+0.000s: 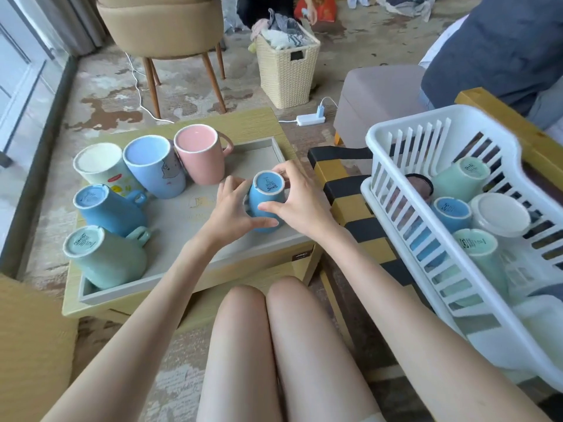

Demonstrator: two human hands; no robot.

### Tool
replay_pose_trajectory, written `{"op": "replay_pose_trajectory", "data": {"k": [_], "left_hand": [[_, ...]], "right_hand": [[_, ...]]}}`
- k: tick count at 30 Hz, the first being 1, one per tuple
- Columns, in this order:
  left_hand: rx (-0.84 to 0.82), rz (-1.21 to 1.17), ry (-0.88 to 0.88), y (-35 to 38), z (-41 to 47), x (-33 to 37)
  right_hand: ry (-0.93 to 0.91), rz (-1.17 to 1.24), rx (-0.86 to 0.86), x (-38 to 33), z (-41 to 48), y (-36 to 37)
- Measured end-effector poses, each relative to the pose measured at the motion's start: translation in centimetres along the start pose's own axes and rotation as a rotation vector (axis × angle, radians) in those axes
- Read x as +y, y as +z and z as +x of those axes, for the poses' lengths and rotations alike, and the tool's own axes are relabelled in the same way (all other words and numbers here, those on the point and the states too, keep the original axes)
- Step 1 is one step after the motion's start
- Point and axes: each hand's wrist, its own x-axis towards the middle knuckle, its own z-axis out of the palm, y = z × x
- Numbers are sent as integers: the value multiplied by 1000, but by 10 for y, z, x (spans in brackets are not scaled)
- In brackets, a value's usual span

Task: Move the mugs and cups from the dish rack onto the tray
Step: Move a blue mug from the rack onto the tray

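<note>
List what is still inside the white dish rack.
Inside the dish rack: two green mugs, a blue mug, a white cup, all upside down, plus a dark item. The slats hide whatever lies lower.

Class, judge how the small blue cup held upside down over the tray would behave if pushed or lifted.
The small blue cup looks like glazed ceramic: probably rigid, breakable, somewhat slippery. Set rim-down on the tray, it likely slides rather than tips. Both hands, left and right, grip it.

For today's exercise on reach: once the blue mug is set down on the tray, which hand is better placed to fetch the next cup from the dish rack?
Probably the right hand: the dish rack stands on the person's right, while the left hand would have to cross the body.
</note>
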Motion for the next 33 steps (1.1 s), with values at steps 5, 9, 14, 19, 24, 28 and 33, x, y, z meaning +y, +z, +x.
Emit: {"op": "replay_pose_trajectory", "data": {"k": [5,9,14,19,24,28,33], "left_hand": [[-53,-51,-4,0,5,-17],[-108,-169,0,-7,12,-26],[-190,-292,-51,-19,14,-32],[1,-179,-82,-21,1,-39],[42,-129,-72,-26,-11,-36],[-3,-145,-54,-18,-14,-27],[46,-130,-60,-3,-11,-11]], "right_hand": [[-19,-51,-93,4,10,1],[-38,44,-265,1,20,-9],[-53,33,-271,0,29,-11],[-56,-208,-109,-1,30,8],[-5,-180,-72,-13,34,27],[-4,56,-319,-13,36,12],[26,-15,-180,-13,30,7]]}}
